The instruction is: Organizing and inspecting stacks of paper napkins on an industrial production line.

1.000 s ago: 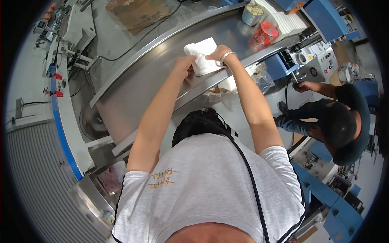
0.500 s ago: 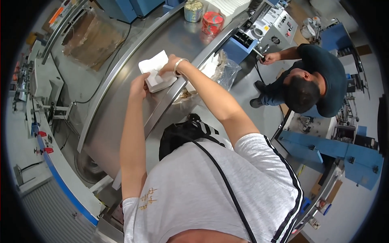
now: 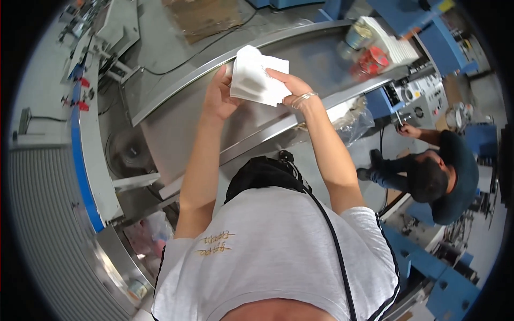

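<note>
Left hand [image 3: 218, 99] and right hand [image 3: 289, 85] both gripping white folded sheets [image 3: 257, 80], above steel table [image 3: 176, 128]

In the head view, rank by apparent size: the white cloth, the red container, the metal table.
1. metal table, by far the largest.
2. white cloth, held in both hands.
3. red container, smallest, though it sits farther from the camera, so true size is unsure.

A curved steel table [image 3: 176, 134] crosses the middle of the frame. At the upper right stand a tin can [image 3: 357, 35] and a red container [image 3: 375, 58] — just beside a white stack [image 3: 393, 43]. At right, a person in dark clothes [image 3: 444, 179] crouches by a control panel [image 3: 423, 101]. Clear plastic wrap [image 3: 350, 120] hangs off the table edge.
</note>
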`<action>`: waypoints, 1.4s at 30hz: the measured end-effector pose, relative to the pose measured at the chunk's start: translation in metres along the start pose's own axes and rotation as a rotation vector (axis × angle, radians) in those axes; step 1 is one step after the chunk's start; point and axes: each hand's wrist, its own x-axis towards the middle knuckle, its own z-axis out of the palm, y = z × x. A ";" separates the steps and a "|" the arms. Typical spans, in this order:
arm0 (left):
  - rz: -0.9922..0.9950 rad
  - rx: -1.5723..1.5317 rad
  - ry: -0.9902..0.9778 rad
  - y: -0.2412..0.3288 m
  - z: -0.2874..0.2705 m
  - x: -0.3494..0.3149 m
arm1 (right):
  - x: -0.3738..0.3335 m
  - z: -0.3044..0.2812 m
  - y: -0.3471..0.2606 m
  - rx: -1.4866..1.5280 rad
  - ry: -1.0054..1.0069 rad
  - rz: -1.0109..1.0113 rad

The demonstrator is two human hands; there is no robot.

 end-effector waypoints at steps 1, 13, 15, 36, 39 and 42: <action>0.058 -0.086 -0.031 0.000 0.002 -0.014 | 0.005 0.006 0.007 -0.010 -0.018 0.012; 0.696 0.457 0.238 -0.043 -0.008 -0.037 | 0.026 0.056 0.086 0.427 -0.133 -0.027; 0.807 0.729 0.434 -0.034 -0.014 -0.034 | 0.020 0.063 0.086 0.390 -0.046 -0.009; 0.574 1.036 -0.015 0.011 -0.013 -0.099 | -0.072 0.089 0.026 -1.473 0.158 -1.149; 0.623 0.975 -0.059 -0.001 -0.021 -0.101 | -0.092 0.090 0.027 -1.528 0.208 -1.176; 0.726 1.039 -0.092 -0.013 -0.025 -0.105 | -0.109 0.090 0.023 -1.509 0.241 -1.185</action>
